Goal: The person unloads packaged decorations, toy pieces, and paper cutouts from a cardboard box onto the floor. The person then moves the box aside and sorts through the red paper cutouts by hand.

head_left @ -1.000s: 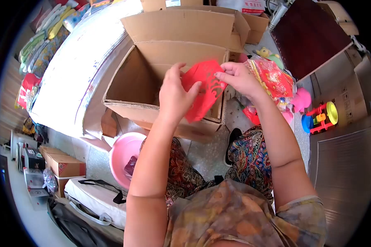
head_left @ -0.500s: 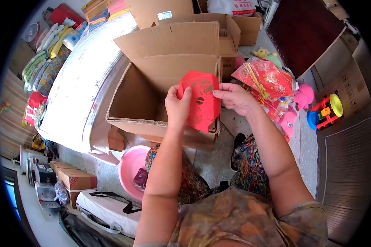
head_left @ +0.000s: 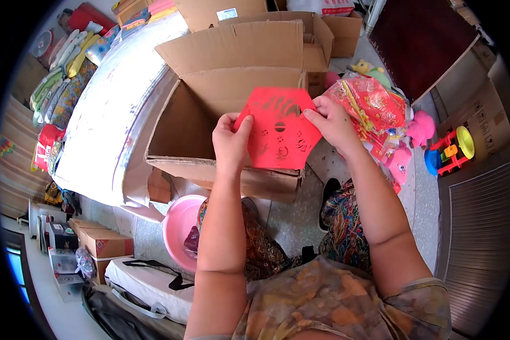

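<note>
Grey tiled floor [head_left: 292, 226] shows beside an open cardboard box [head_left: 181, 168]; seen against its near right part, the red paper [head_left: 262, 133], about as wide as tall, spans between left hand [head_left: 231, 140] and right hand [head_left: 334, 126], each grip pinched on an opposite edge. Half a second earlier it looked narrower, with the hands closer together.

A bright red sheet [head_left: 292, 130] is held spread out, its upper corners cut at a slant. Its face is marked with dark patterns, and a dark oval is seen near the middle. Both side edges are pinched by fingers [head_left: 245, 126], and it is held up over the box [head_left: 181, 165] front.
</note>
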A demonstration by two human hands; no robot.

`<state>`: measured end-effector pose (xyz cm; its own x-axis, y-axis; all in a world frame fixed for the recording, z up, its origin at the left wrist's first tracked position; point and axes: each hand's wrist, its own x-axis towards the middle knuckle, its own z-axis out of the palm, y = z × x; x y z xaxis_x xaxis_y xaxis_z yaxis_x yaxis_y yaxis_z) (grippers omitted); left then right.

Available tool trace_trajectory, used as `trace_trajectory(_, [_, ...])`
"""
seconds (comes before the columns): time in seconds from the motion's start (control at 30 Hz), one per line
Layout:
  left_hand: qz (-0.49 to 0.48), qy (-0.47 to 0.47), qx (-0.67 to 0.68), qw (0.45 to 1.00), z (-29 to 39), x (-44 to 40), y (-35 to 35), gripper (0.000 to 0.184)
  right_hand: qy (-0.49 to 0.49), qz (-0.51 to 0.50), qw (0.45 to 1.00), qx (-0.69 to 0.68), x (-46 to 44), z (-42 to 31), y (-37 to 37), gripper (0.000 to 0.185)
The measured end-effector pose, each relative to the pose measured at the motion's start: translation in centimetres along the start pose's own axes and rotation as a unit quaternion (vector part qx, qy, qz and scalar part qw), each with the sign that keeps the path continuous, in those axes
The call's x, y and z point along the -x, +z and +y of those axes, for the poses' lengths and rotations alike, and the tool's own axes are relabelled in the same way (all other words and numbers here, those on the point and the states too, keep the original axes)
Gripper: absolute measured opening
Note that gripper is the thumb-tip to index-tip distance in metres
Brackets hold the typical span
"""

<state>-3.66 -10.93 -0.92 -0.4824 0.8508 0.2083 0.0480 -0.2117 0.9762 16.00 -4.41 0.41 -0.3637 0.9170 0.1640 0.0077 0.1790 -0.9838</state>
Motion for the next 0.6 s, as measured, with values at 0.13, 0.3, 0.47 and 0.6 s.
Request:
trace_trajectory(0.13, [-0.039,-0.049,0.046,0.997,0.6,0.3,-0.2,0.012,-0.016,0.002,1.0,-0.011,-0.2,0.3,-0.5,0.01])
trace_trajectory(0.3, [-0.085,-0.07,0.114,0.987,0.9,0.4,-0.1,0.007,-0.005,0.014,0.998,-0.063,0.0,-0.2,-0.9,0.011])
trace_trajectory(0.47, [-0.096,-0.086,0.193,0.973,0.5,0.2,-0.1,0.007,0.047,0.013,0.979,-0.197,0.1,-0.4,-1.5,0.013])
trace_trajectory(0.6, [-0.088,-0.116,0.21,0.967,0.7,0.3,-0.1,0.008,0.096,0.002,0.952,-0.291,0.0,-0.4,-2.0,0.012])
